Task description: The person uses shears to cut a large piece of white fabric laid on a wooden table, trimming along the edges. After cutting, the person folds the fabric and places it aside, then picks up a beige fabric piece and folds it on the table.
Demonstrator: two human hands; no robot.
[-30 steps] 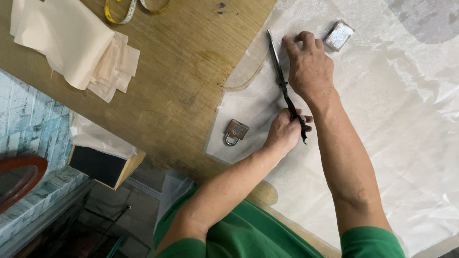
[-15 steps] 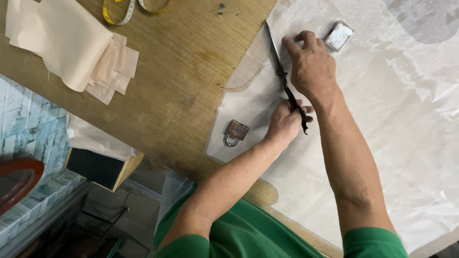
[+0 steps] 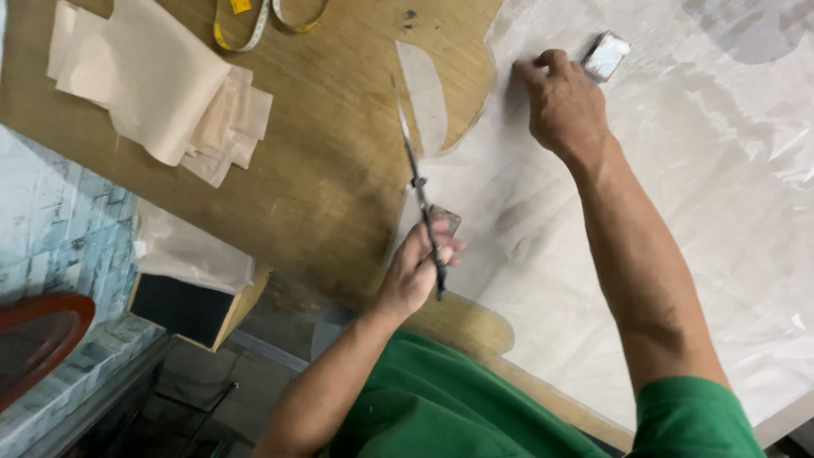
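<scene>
At the far left, a stack of cream paper pieces (image 3: 153,89) is lying on the wooden bench (image 3: 331,153), with smaller slips sticking out from under its right edge. Just beyond it, a yellow tape measure (image 3: 254,25) is curling along the top edge of the view. Below the bench edge, a dark box with a pale wooden rim (image 3: 191,309) is sitting under a crumpled clear plastic bag (image 3: 191,250). Moving right, the left hand (image 3: 415,271) is closing its fingers around the handle of a pair of dark scissors (image 3: 417,191), gripping them firmly; the blades are pressed together and pointing away from the person, lying over the bare wood just beside the edge of the sheet. A small metal weight (image 3: 445,219) is peeking out right behind that hand, touching the sheet. A narrow curved offcut (image 3: 426,97) is lying on the wood near the scissor tip. Further right, a large translucent white sheet (image 3: 704,220) is covering the right half of the bench, its cut edge curving inward. The right hand (image 3: 564,106) is resting palm down on the sheet near its upper edge, fingers curled loosely together and holding nothing. Just beside its knuckles, a small shiny rectangular block (image 3: 605,56) is sitting on the sheet.
</scene>
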